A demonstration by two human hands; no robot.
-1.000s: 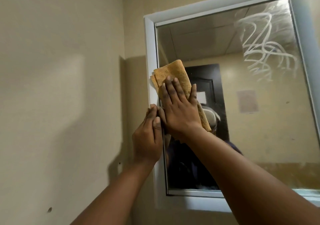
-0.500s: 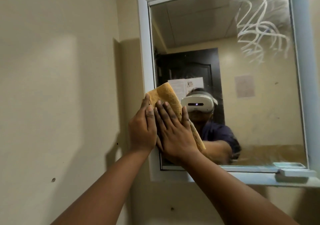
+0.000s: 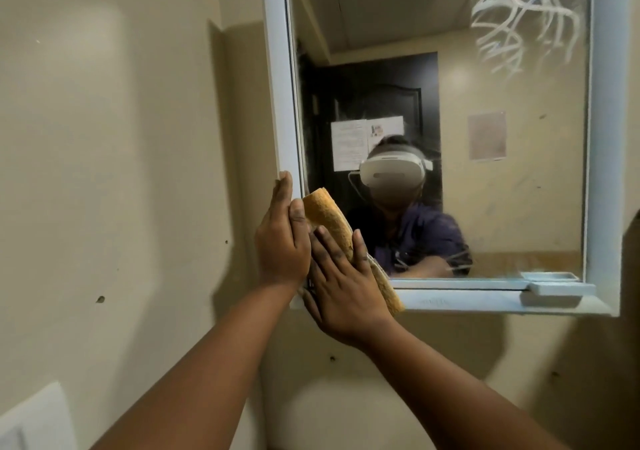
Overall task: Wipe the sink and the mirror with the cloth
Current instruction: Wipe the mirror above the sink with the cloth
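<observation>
**Cloth at lower-left corner of mirror, both hands engaged**

Cloth (image 3: 329,217): orange-tan, folded, pressed flat against the glass at the lower-left corner of the mirror (image 3: 502,189). Its upper end rises above the fingertips; its lower end hangs past the bottom frame rail, beside the right wrist.

Right hand (image 3: 341,283): palm laid on the cloth, fingers (image 3: 325,245) spread and extended upward, pinning the cloth to the glass. The heel of the hand overlaps the bottom rail.

Left hand (image 3: 282,238): flat against the left frame upright (image 3: 277,68), fingers pressed together and pointing up, thumb touching the cloth's left edge. The two hands lie just beside each other, touching.

Mirror: wall-mounted, pale blue-white frame. White looping smear marks (image 3: 519,13) in the upper-right area of the glass, well apart from the cloth. The reflection shows the person in a dark top wearing a white headset, a dark door with papers fixed to it, and a beige wall.

Shelf (image 3: 485,302): narrow ledge along the mirror's lower edge, carrying a small rectangular dish (image 3: 557,292) at its right end.

Wall (image 3: 121,172): beige, with a few small holes.

Sink: not in view.
</observation>
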